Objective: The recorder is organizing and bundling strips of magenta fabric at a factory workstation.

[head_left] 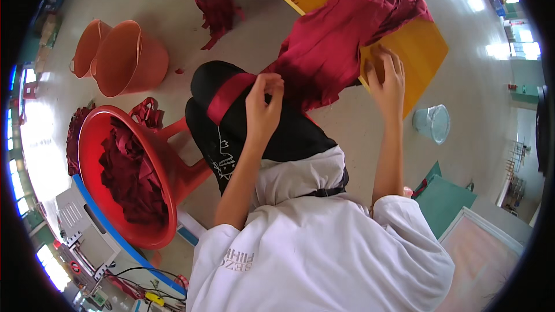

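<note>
A dark red strip of fabric (229,100) lies across my black-trousered lap. My left hand (265,103) is over the strip's right end with thumb and fingertips pinched together; what is between them, if anything, is too small to tell. Just right of it, a bunch of dark red cut strips (324,58) hangs over the near edge of a yellow board (413,52). My right hand (386,81) hovers above the board beside this bunch, fingers curved and apart, with nothing visible in them.
On my left stands a red plastic tub (165,196) holding dark red fabric. Two orange buckets (136,60) are farther off. More red strips (211,0) hang at the board's far left. A translucent bucket (430,122) stands at right. A machine (87,254) with cables fills the lower left.
</note>
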{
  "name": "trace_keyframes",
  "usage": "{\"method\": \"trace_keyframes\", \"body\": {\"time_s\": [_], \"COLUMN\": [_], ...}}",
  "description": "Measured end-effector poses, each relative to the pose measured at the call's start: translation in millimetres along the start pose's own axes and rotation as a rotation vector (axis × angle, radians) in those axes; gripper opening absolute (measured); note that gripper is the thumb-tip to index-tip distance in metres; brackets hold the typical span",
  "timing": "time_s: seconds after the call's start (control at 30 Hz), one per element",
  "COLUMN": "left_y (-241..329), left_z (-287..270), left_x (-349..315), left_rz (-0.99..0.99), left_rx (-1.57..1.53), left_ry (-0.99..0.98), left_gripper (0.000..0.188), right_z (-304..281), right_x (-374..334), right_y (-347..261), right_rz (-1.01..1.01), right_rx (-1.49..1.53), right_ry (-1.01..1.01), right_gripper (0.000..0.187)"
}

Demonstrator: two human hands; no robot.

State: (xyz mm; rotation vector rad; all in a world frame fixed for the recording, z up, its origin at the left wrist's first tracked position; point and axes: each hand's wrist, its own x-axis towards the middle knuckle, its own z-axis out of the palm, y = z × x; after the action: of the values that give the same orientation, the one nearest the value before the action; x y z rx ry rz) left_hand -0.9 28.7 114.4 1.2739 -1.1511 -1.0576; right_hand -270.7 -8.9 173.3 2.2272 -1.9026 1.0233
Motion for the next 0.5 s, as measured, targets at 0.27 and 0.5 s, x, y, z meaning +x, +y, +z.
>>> {"method": "trace_keyframes", "body": {"time_s": [0.27,0.5], "left_y": [-17.9,-5.1], "left_z": [24.6,47.7], "left_x": [15.4,44.0], "left_rz": [-0.057,0.129], "left_rx": [-0.019,0.087], "left_ry": [0.005,0.055], "left_gripper": [0.01,0.023], "right_z": [15.5,30.3], "right_x": [-95.9,-73.2], "right_y": [-69.6,-79.0], "right_rz": [0.166,0.413], "right_rx": [0.474,0.722], "right_ry": [-0.096,-0.137], "right_gripper": [0.004,0.005]}}
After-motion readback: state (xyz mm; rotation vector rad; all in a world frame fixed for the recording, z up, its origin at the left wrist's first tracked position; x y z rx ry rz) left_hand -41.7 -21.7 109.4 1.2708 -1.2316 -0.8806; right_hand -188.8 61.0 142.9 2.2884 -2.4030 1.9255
